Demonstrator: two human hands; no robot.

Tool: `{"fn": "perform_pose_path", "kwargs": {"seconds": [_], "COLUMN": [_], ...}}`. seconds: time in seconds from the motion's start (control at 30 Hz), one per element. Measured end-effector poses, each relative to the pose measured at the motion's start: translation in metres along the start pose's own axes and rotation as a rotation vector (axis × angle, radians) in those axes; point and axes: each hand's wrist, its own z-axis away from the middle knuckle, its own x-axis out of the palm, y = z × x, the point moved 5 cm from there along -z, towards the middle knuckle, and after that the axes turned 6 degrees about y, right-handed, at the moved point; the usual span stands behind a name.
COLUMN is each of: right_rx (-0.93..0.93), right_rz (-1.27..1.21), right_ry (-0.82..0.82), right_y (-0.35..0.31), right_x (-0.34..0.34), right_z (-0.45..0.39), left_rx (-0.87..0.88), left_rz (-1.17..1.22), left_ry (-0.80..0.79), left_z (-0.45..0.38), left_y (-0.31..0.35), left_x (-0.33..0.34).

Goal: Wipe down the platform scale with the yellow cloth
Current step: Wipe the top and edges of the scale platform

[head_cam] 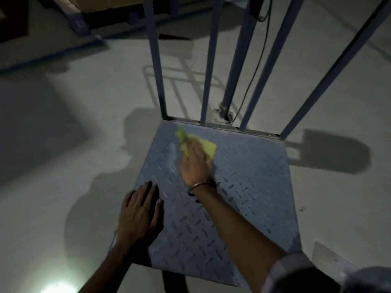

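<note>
Wiping in hand: my right hand (195, 163) presses the yellow cloth (208, 148) flat-fingered at frame centre, on the platform scale (254, 176). Left hand (139, 214) rests flat, lower left. Next stroke needs even pressure.

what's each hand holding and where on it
Right hand presses flat on the yellow cloth, over its near half; left hand holds nothing, resting on the platform scale.

Thin wrist bangle (200, 184); possibly checked sleeve (283, 269)
</note>
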Motion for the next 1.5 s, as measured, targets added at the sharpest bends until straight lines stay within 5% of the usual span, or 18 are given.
{"fn": "perform_pose_path", "kwargs": {"seconds": [0.17, 0.33, 0.53, 0.7, 0.8, 1.07, 1.17, 1.3, 1.5], "right_rx": [-0.222, -0.178, 0.269, -0.165, -0.254, 0.441, 0.391, -0.002, 0.564], "right_rz": [0.212, 0.321, 0.383, 0.382, 0.412, 0.468, 0.466, 0.441, 0.443], "right_ry": [-0.438, -0.257, -0.095, -0.255, -0.255, 0.037, -0.009, -0.188, 0.023], "right_y": [-0.051, -0.008, 0.045, -0.009, 0.003, 0.129, 0.112, 0.11, 0.209], "right_x": [0.098, 0.058, 0.003, 0.053, 0.04, -0.074, -0.066, -0.065, -0.145], "right_z": [0.018, 0.03, 0.033, 0.053, 0.059, 0.078, 0.079, 0.094, 0.09], "left_rx": [-0.09, -0.112, -0.084, -0.056, -0.076, -0.037, -0.008, -0.019, -0.03], "left_rz": [0.028, 0.06, 0.066, 0.081, 0.104, 0.04, 0.002, 0.029, 0.035], "left_ry": [0.025, 0.069, 0.0, -0.016, 0.014, -0.09, -0.149, -0.155, -0.17], "left_z": [0.007, 0.005, 0.002, 0.0, 0.002, 0.001, 0.008, 0.023, 0.019], "left_y": [-0.023, -0.013, -0.002, -0.005, 0.0, 0.002, 0.022, 0.061, 0.06], "left_x": [0.014, 0.001, 0.001, 0.006, 0.001, 0.003, 0.01, 0.014, 0.012]}}
